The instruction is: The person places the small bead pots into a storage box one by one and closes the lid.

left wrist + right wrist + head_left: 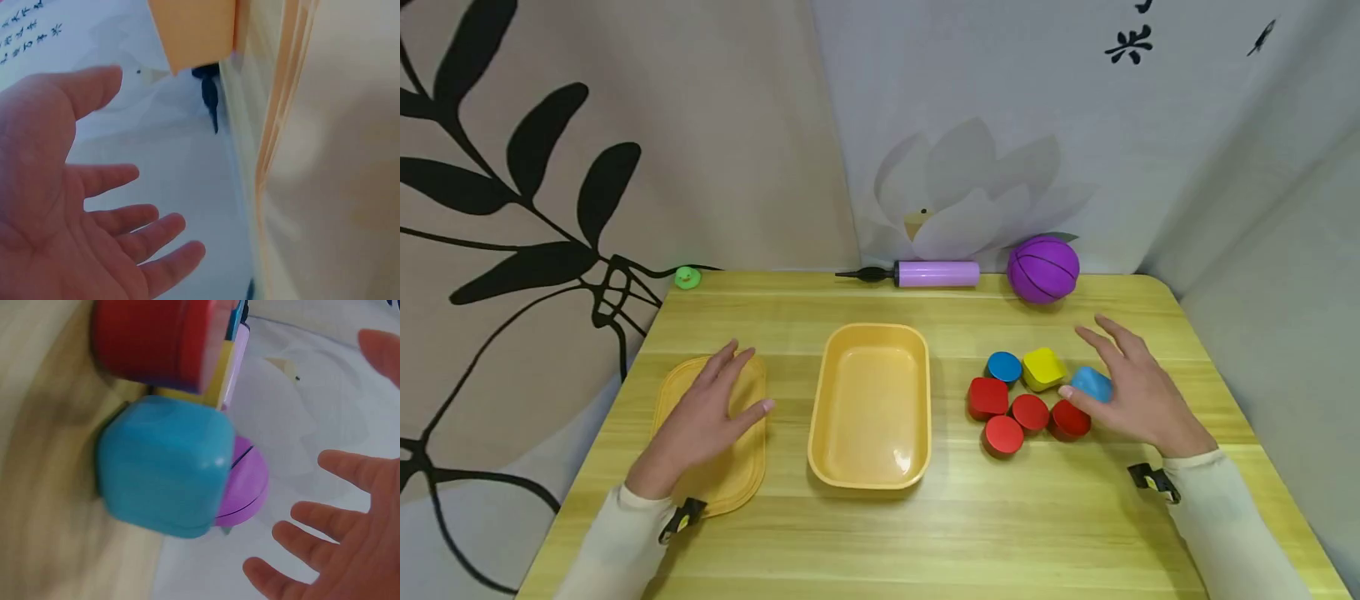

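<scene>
My left hand (707, 417) hovers over a flat yellow lid (733, 467) at the left of the table, fingers spread and holding nothing. Between the hands lies a shallow yellow tray (870, 408) with nothing in it. On the right, my right hand (1138, 400) is held over a light blue block (1092, 383), its fingers apart and relaxed; the right wrist view shows a gap between them and the blue block (165, 465). Beside it sit a yellow block (1042, 369), a round blue piece (1003, 367) and several red pieces (988, 398), some round, one squarish.
Along the table's back edge lie a purple pump (937, 274) with a black nozzle and a purple ball (1042, 269). A small green toy (687, 277) sits at the back left corner. Printed cloth (737, 125) hangs behind the wooden table (880, 550).
</scene>
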`<state>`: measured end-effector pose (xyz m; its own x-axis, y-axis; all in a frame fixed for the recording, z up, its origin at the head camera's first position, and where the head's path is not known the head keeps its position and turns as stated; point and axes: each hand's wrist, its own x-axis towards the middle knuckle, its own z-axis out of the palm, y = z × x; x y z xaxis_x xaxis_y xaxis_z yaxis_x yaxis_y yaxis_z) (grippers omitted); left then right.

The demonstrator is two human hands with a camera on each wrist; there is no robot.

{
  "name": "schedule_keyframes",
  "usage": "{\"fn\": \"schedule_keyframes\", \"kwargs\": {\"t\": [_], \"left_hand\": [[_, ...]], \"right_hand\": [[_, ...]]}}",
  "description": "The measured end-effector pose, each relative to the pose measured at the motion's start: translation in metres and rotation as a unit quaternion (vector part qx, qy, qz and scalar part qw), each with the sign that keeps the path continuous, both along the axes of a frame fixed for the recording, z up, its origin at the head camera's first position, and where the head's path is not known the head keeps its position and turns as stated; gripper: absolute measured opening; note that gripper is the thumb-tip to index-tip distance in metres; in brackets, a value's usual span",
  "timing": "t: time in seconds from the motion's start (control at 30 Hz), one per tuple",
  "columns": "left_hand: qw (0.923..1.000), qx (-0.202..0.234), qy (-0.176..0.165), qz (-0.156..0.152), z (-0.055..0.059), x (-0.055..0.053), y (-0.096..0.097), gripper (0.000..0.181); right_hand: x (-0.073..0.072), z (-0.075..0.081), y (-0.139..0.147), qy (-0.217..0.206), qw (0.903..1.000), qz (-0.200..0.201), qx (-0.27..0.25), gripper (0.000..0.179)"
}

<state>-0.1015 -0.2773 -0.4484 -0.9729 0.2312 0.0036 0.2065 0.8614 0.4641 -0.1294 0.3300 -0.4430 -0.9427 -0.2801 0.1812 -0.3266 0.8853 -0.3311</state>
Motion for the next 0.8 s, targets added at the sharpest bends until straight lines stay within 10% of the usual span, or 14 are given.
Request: {"fn": "schedule_keyframes", "kwargs": {"t": [0.47, 0.8], "left_hand": [[0.9919, 0.122, -0.025, -0.024, -0.025, 0.012, 0.027, 0.073], [0.9510, 0.281, -0.128, -0.017, -0.030, 0.023, 0.049, 0.068]], "right_hand": [[0.003, -0.033, 0.023, -0.046, 0.9882, 0.012, -0.146, 0.077], [0.007, -0.039, 0.036, -0.132, 0.9729, -0.032, -0.187, 0.071]]}}
